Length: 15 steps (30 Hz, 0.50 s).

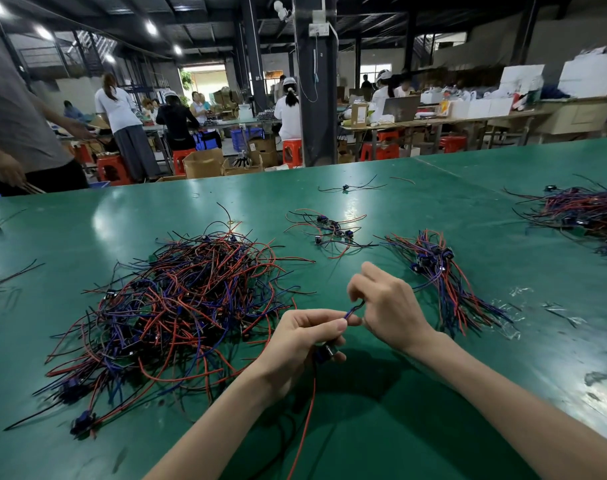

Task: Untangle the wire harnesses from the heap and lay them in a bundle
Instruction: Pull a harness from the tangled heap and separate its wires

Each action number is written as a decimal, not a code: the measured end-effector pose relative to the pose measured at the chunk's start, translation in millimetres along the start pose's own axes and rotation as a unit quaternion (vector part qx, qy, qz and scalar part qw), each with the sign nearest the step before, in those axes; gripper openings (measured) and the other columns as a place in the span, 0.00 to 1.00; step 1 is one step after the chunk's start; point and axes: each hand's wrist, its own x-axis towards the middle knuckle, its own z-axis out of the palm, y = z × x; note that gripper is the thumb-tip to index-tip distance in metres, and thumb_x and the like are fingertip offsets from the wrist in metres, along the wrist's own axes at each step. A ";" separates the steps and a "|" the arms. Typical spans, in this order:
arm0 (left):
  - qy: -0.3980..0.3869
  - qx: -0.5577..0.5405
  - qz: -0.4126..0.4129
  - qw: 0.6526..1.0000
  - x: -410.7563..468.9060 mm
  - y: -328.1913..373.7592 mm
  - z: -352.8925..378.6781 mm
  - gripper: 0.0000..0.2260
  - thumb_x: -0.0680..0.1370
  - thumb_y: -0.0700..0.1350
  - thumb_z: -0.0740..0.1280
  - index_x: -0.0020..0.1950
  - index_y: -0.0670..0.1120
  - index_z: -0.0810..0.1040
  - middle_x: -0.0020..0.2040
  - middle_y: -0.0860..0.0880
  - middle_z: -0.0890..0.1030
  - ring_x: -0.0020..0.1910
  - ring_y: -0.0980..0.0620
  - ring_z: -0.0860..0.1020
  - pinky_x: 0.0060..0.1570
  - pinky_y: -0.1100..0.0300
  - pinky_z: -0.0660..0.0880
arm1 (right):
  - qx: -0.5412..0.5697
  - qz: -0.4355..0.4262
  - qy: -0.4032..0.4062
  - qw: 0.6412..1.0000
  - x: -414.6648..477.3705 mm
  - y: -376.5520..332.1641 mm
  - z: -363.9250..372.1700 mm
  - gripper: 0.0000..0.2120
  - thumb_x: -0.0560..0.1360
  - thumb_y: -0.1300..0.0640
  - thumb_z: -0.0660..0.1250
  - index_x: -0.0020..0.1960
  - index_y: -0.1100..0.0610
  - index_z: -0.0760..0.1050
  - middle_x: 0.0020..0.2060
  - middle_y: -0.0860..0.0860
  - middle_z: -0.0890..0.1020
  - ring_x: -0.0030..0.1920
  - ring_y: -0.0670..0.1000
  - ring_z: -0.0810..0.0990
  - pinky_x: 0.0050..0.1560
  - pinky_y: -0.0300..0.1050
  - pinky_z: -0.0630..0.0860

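head | green table [364, 427] | wire heap [177, 306] | harness [352, 311] held | pillar [316, 98] | red stools [291, 150]

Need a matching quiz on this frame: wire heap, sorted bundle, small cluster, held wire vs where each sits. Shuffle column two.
1 tangled heap
2 aligned bundle
3 small cluster
4 blue wire

A pinched between left hand and right hand
B left of the hands
C right of the hands
D beyond the hands, farther up the table

Pairs: 1-B, 2-C, 3-D, 4-A
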 end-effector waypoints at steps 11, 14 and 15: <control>0.017 0.059 -0.009 0.998 3.1 -0.8 -5.9 0.08 0.75 0.36 0.67 0.43 0.43 0.86 0.42 0.42 0.79 0.31 0.59 0.75 0.32 0.63 0.76 | 0.634 0.551 0.055 0.540 15.5 27.5 -16.4 0.13 0.76 0.72 0.59 0.39 0.56 0.66 0.18 0.50 0.72 0.14 0.41 0.56 0.13 0.32 0.52; 0.006 0.080 -0.017 0.997 2.7 -3.3 -4.4 0.07 0.76 0.35 0.67 0.44 0.41 0.85 0.35 0.49 0.81 0.31 0.59 0.75 0.32 0.64 0.76 | 0.678 0.569 0.053 0.462 14.4 28.8 -16.3 0.13 0.77 0.70 0.58 0.39 0.55 0.64 0.21 0.54 0.75 0.14 0.42 0.56 0.12 0.31 0.52; 0.003 0.089 -0.021 0.996 2.4 -4.3 -3.9 0.07 0.76 0.35 0.67 0.45 0.41 0.84 0.33 0.51 0.81 0.31 0.59 0.75 0.32 0.64 0.76 | 0.680 0.569 0.052 0.459 14.3 28.6 -16.0 0.13 0.77 0.70 0.58 0.39 0.55 0.64 0.22 0.55 0.76 0.14 0.42 0.56 0.12 0.31 0.52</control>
